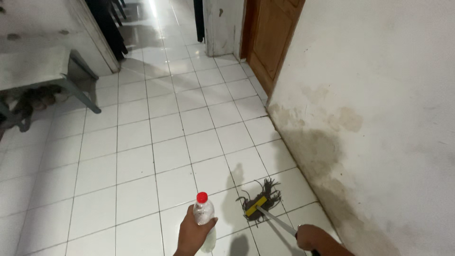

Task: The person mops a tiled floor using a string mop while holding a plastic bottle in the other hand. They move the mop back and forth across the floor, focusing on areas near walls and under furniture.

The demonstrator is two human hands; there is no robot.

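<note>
Two hands are working low in the frame: left hand (193, 233) is clasping a red-capped bottle (204, 211), right hand (309, 237) is gripping a mop (261, 203) handle.

Both forearms reach forward and down. The left hand (193, 232) is curled in a grip, thumb up; the right hand (310, 237) is fisted.

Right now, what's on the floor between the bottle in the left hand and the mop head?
Nothing but bare white floor tiles with shadows separates the bottle in the left hand from the mop head, as the head view shows.
</note>
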